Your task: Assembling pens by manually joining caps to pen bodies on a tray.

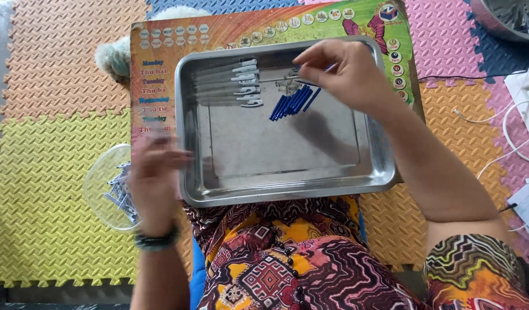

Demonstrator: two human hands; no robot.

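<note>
A shiny metal tray (287, 186) rests on a colourful printed board (161, 43) in front of my lap. Inside it lie a row of clear pen barrels with white clips (230, 83), a bunch of blue pen refills (293, 102) and a few small metal springs (284, 86). My right hand (347, 72) hovers over the tray's far side, fingers pinched on a thin blue refill just above the bunch. My left hand (155, 172) is blurred at the tray's left rim, beside a clear round container (98, 183) of pen parts; what it holds cannot be made out.
Foam puzzle mats in orange, yellow, pink and blue cover the floor. A white fluffy object (112, 57) lies at the board's left edge. White cables (517, 126) and a power strip sit at the right, a metal bowl (505, 17) at top right.
</note>
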